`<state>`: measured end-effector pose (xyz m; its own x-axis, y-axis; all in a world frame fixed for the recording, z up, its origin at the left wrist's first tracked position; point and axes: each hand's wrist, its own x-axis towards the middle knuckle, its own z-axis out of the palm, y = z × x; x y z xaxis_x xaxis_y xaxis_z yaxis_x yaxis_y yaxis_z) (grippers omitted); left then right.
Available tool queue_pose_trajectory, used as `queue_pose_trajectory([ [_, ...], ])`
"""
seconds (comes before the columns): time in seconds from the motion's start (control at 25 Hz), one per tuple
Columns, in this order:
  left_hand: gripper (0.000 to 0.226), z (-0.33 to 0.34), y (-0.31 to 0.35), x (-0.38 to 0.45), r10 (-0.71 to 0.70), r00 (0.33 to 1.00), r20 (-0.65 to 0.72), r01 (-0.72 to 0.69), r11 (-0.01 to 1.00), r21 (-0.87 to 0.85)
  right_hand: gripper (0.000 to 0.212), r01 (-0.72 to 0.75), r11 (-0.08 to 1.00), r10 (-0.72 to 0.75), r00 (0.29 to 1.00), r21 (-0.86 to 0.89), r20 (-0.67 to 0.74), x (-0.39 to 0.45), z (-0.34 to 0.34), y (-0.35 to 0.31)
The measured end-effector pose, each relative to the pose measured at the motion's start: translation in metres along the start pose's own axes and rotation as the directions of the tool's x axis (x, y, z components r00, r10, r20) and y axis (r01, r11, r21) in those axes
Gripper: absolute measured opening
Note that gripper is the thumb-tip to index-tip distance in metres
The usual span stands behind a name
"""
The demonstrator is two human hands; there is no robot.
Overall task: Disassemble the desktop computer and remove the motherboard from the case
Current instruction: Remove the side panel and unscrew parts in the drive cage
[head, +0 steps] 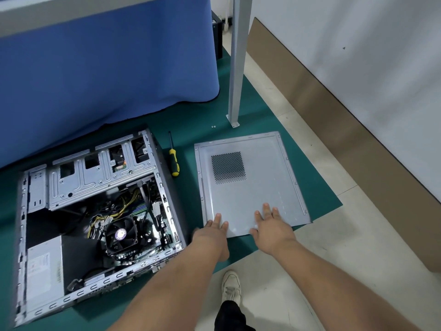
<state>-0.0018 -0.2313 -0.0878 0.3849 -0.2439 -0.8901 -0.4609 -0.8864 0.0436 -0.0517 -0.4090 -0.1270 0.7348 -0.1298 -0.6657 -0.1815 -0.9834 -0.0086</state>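
Case [95,225]: laid on its side on the green mat [298,177], left of centre, open side up. Motherboard [152,225]: seen inside, still seated, partly hidden by the fan [121,235] and yellow-black cables [119,209]. Power supply [44,268]: at the case's near left corner. Side panel [250,182]: laid flat on the mat right of the case, vent grille toward its far end. Left hand [212,232]: fingers straight, rested on the panel's near edge, nothing gripped. Right hand [272,225]: fingers spread flat on the panel, nothing gripped. Screwdriver [174,158]: placed on the mat between case and panel. 2 screws [213,126]: beside the table leg [236,68]. Blue cloth [107,63]: hung behind the case.
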Motion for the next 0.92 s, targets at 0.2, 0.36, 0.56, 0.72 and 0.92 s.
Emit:
queue_pose_trajectory([
  [0.2,0.066,-0.026,0.005,-0.025,0.022,0.998,-0.066,-0.024,0.999,-0.033,0.073,0.032,0.996,-0.039,0.994,0.078,0.098,-0.004,-0.002,0.009],
  [0.36,0.05,-0.018,-0.033,-0.076,0.149,0.772,-0.618,-0.303,0.941,-0.152,0.073,0.045,0.981,-0.065,0.992,0.186,0.104,-0.01,-0.017,0.014],
  [0.56,0.032,0.037,-0.165,-0.113,-0.248,0.323,-0.914,-0.213,0.922,-0.325,0.063,0.234,0.875,-0.206,0.972,0.423,-0.113,-0.019,-0.074,-0.065],
  [0.72,0.033,0.067,-0.266,-0.108,-0.568,0.489,-0.662,0.169,0.806,-0.567,0.071,0.364,0.779,-0.324,0.931,0.511,-0.17,-0.024,-0.112,-0.17],
  [0.92,0.03,0.087,-0.316,-0.102,-0.529,0.689,-0.496,0.33,0.838,-0.435,0.052,0.134,0.898,-0.093,0.989,0.42,-0.115,-0.019,-0.117,-0.24],
])
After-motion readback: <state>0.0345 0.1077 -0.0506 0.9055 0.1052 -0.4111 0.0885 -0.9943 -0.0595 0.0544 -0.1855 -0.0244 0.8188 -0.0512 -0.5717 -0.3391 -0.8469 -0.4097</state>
